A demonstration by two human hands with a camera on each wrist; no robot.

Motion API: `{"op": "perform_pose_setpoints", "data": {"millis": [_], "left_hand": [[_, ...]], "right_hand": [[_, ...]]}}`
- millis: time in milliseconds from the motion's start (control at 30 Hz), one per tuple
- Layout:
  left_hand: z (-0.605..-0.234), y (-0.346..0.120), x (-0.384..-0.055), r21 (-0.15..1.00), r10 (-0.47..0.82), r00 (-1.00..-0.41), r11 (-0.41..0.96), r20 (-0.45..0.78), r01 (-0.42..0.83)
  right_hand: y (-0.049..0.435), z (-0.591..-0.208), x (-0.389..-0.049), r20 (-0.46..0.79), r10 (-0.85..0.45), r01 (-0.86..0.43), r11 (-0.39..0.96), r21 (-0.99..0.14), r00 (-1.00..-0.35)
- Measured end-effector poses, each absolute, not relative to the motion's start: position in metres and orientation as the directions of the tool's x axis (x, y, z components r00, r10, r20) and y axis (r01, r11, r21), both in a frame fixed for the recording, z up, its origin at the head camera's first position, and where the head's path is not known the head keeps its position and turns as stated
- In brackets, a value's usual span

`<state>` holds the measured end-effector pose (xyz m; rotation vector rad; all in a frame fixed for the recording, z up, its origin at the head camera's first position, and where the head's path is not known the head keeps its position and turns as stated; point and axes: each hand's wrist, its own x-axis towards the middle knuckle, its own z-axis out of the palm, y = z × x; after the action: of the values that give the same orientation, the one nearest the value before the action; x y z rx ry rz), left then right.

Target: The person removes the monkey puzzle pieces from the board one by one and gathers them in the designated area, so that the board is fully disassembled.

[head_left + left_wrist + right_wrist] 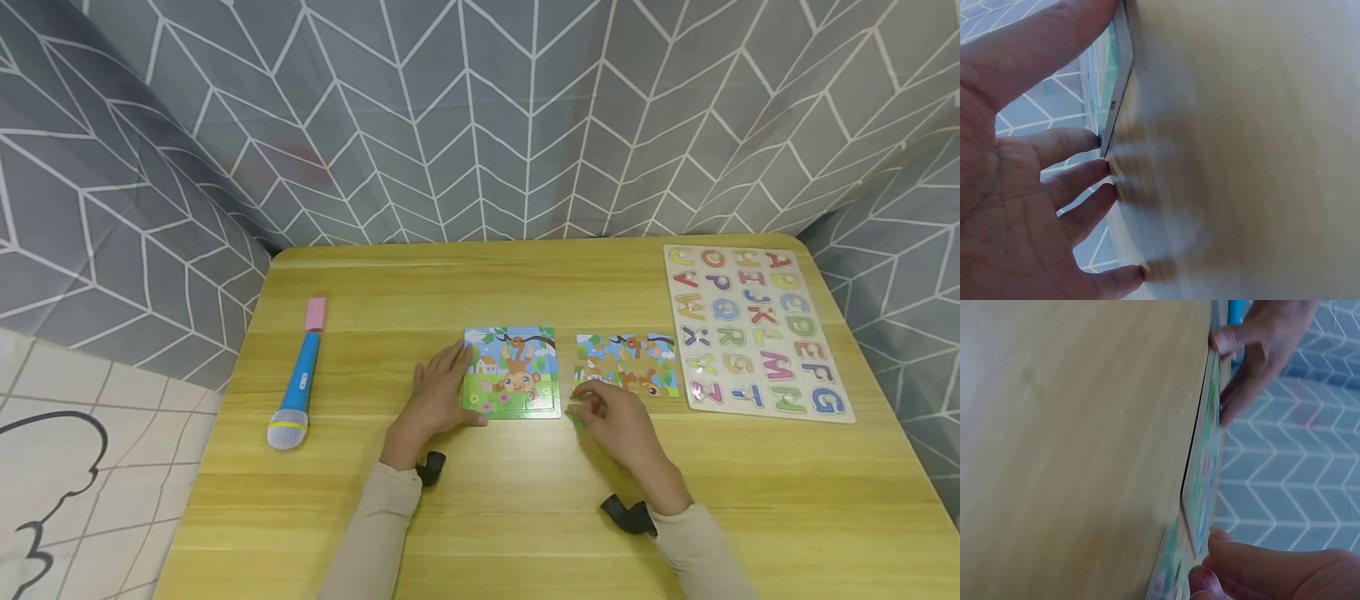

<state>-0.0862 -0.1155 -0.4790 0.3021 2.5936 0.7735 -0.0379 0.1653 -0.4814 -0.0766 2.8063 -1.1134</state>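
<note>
A square picture puzzle (512, 372) with a brown cartoon animal hanging from a branch lies on the table. My left hand (437, 395) spreads along its left side, thumb by the lower left corner and fingertips at the edge. In the left wrist view, the fingers (1085, 190) look straight and apart. Several loose puzzle pieces (660, 377) lie right of the square. My right hand (618, 419) bends its fingers over a green piece (1165, 565) at their lower left; I cannot tell if it is pinched. Its thumb (1260, 559) comes close to the puzzle's corner.
At the right lies a white alphabet board (759, 333) with coloured letters, close to the loose pieces. A blue toy microphone (298, 387) and a pink block (317, 314) lie at the left. A grey patterned curtain (495, 125) hangs behind the wooden table (517, 517).
</note>
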Motion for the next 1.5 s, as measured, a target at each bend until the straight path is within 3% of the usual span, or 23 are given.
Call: {"op": "perform_pose_setpoints", "data": {"millis": [300, 1233, 1400, 1500], "left_hand": [[-0.482, -0.115, -0.086, 0.57, 0.313, -0.893, 0.817, -0.323, 0.081], [-0.477, -0.112, -0.086, 0.578, 0.299, -0.9, 0.813, -0.317, 0.066], [-0.478, -0.111, -0.083, 0.589, 0.284, -0.918, 0.805, -0.276, 0.072], [-0.479, -0.107, -0.081, 0.585, 0.302, -0.935, 0.799, -0.188, 0.14]], "right_hand": [[0.142, -0.482, -0.047, -0.093, -0.152, -0.043, 0.71, -0.703, -0.984], [0.127, -0.486, -0.059, -0.212, -0.149, 0.025, 0.761, -0.648, -0.966], [0.124, -0.485, -0.06, -0.228, -0.146, 0.037, 0.763, -0.646, -0.963], [0.124, -0.485, -0.061, -0.238, -0.141, 0.046, 0.768, -0.639, -0.961]]}}
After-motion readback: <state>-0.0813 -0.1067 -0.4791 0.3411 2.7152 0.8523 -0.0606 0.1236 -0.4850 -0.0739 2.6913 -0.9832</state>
